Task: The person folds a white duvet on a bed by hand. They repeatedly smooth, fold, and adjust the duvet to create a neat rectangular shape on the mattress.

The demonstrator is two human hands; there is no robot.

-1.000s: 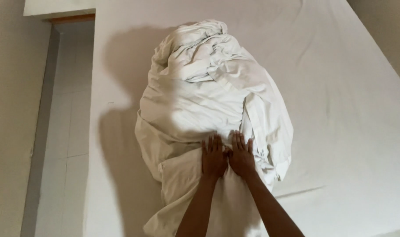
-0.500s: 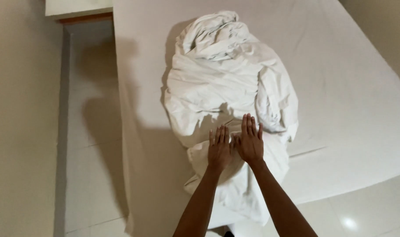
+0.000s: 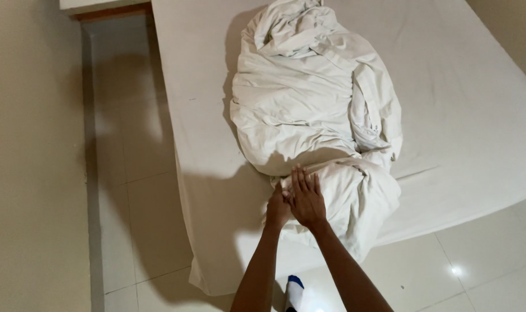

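Pale tiled floor (image 3: 142, 219) runs along the left of a bed (image 3: 471, 115) covered with a white fitted sheet, and a cream wall (image 3: 32, 162) closes the view on the far left. We look down on the bed from its near edge, where the sheet hangs over the corner toward the tiles.

On the bed lies a large crumpled bundle of white bedding (image 3: 309, 98), heaped lengthwise from the top of the view down to the near edge, its lower end spilling slightly over the mattress side. Our two hands meet at that lower end. Our right hand (image 3: 306, 199) lies flat on the cloth with fingers stretched out and slightly spread, palm pressing down on the fabric. Our left hand (image 3: 277, 209) sits just beside it, touching it and partly tucked under its edge, fingers curled against the left flank of the bundle; we cannot tell whether it pinches a fold or merely rests there. Both forearms rise from the bottom of the view, close together.

Below the arms, on the tiles by the bed corner, a white and blue shoe tip (image 3: 295, 292) shows. A wooden ledge (image 3: 110, 11) crosses the upper left corner.
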